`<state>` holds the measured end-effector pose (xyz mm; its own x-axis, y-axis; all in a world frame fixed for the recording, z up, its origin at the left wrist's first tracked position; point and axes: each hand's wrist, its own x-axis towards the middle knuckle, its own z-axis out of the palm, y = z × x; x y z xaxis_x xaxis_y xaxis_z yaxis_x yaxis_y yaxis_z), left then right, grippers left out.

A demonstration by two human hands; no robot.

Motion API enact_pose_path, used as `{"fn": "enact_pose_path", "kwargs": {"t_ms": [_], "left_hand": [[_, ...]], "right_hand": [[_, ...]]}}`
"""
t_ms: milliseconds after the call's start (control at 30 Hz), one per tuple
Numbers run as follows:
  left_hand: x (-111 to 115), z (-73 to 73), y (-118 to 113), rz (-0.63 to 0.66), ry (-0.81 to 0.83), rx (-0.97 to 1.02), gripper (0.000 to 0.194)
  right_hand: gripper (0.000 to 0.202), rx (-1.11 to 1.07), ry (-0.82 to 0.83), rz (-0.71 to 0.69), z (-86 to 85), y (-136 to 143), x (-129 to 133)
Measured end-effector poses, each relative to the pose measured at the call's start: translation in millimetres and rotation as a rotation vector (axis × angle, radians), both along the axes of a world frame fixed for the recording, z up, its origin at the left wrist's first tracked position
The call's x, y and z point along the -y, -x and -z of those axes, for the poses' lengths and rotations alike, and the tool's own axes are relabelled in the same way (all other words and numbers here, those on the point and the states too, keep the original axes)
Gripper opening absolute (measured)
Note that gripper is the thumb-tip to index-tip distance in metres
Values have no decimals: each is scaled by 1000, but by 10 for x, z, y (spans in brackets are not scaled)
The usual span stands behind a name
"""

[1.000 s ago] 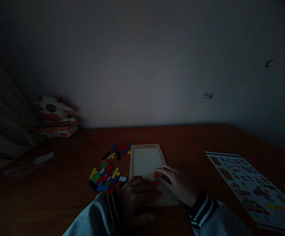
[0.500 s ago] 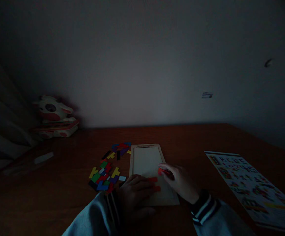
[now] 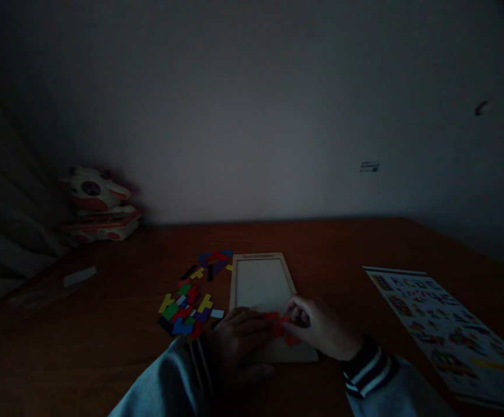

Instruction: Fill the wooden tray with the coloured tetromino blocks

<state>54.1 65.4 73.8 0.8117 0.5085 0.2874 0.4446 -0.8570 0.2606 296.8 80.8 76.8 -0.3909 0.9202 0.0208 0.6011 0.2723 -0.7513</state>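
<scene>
A shallow wooden puzzle board [image 3: 263, 277] with a pale inside lies in front of me. My left hand [image 3: 243, 336] rests flat across its lower left part, fingers stretched out, their tips at some orange-red puzzle pieces [image 3: 271, 316]. My right hand [image 3: 317, 327] is over the board's lower right side. Its thumb and forefinger pinch an orange-red puzzle piece [image 3: 292, 339] beside the others. My fingers and the dim light hide the exact outlines of these pieces.
Several coloured puzzle pieces [image 3: 182, 328] lie loose left of the board. A printed pattern sheet [image 3: 443, 330] is on the table [image 3: 126, 301] at the right. A cow-shaped toy [image 3: 99, 200] stands at the back left, near a whitish strip [image 3: 80, 277].
My right hand has moved down and slightly right, bringing the orange-red puzzle piece down beside the other orange-red pieces. My left hand has stayed about where it was.
</scene>
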Motion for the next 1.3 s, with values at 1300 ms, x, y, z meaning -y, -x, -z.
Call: {"fn": "enact_pose_path", "kwargs": {"t_ms": [1300], "left_hand": [[-80, 76, 49, 5, -119, 185, 20]], "right_hand": [[34, 189, -202, -146, -46, -2, 5]]}}
